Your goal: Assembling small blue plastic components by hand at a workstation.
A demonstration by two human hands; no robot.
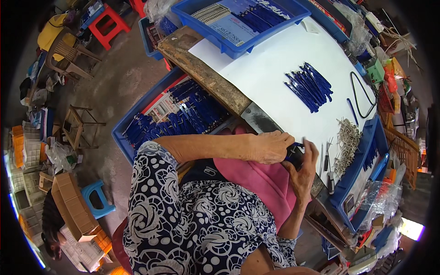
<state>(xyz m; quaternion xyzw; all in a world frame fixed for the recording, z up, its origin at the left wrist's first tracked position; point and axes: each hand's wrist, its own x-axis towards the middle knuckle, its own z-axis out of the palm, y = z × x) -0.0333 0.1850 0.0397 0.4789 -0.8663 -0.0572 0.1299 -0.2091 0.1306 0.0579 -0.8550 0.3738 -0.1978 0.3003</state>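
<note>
My left hand (276, 147) is closed at the near edge of the white-covered table, its fingers wrapped around a slim dark blue piece (295, 145) that pokes out on its right. Close beside it, my right hand (301, 176) has its thumb and fingers spread apart around the end of that piece; whether they touch it is unclear. Farther back on the white sheet (261, 68) lies a row of slim dark blue pieces (308, 87) with shiny ends. A heap of small metal pins (347, 143) is to the right, near thin dark-handled tools (326, 158).
A blue tray (133, 114) full of similar pieces sits left of the table, and another blue tray (238, 48) stands at the far edge. One more blue tray (355, 188) borders the right side. A black cord loop (364, 96) lies nearby. Stools and cartons stand on the floor.
</note>
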